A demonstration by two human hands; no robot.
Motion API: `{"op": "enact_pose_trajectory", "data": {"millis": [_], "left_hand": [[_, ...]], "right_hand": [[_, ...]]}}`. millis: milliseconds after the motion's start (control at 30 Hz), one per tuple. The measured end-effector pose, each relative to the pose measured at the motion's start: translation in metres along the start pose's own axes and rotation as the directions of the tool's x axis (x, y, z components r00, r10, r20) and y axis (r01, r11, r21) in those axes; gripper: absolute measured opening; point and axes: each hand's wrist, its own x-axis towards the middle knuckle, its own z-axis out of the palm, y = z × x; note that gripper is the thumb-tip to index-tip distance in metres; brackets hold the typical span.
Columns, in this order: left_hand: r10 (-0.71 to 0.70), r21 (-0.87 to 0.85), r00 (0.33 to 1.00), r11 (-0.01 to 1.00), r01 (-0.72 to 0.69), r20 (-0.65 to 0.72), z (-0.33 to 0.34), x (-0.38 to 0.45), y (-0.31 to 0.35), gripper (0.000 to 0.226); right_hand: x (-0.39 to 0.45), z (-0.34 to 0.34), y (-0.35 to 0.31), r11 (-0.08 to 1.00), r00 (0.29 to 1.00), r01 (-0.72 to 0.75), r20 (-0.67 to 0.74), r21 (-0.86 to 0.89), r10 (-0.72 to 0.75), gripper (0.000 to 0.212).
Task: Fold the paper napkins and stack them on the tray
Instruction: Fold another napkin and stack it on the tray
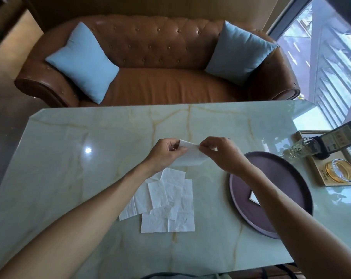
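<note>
Bare forearms reach in from the near edge of the pale green marble worktop (70,137). Between them, toward the near edge, lies a loose pile of flat white paper napkins (164,200), overlapping one another and creased. Above that pile, near the worktop's middle, both hands hold one white paper napkin (190,155) lifted off the surface: the left hand (163,155) pinches its left end with curled fingers and thumb, and the right hand (223,154) pinches the right end the same way, so the sheet sags between them. At the right side of the worktop sits a round dark purple tray (281,178), partly covered by the right forearm; a white folded napkin corner (254,197) shows on it beside the arm. Beyond the tray, at the right edge, a wooden tray (319,178) carries a clear glass bottle (299,149) and an amber glass ashtray (340,171). Past the far edge stands a brown tufted leather sofa (156,57) with two light blue cushions (83,61).
</note>
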Motion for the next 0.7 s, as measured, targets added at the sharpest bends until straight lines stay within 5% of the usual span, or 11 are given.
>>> {"op": "enact_pose_trajectory", "data": {"millis": [133, 233, 333, 600, 700], "left_hand": [[0.161, 0.43, 0.985, 0.894, -0.122, -0.055, -0.002, -0.002, 0.006, 0.065], [0.313, 0.635, 0.943, 0.707, -0.313, 0.116, -0.001, 0.002, 0.017, 0.045], [0.281, 0.659, 0.943, 0.677, -0.328, 0.18, 0.0, 0.005, 0.027, 0.022], [0.231, 0.569, 0.955, 0.767, -0.296, 0.185, -0.02, 0.002, 0.03, 0.023], [0.171, 0.478, 0.97, 0.847, -0.235, 0.173, -0.027, 0.0, 0.032, 0.02]], "right_hand": [[-0.003, -0.003, -0.004, 0.996, 0.999, 0.033, 0.016, -0.088, -0.032, 0.015], [-0.003, -0.006, -0.007, 0.987, 0.995, 0.082, 0.059, -0.137, -0.075, 0.015], [-0.002, -0.009, -0.009, 0.976, 0.991, 0.117, 0.081, -0.184, -0.104, 0.015], [-0.007, -0.028, 0.007, 0.986, 0.999, 0.042, 0.025, -0.159, -0.038, 0.013], [-0.009, -0.032, 0.028, 0.997, 0.996, -0.075, -0.059, -0.027, 0.073, 0.007]]}}
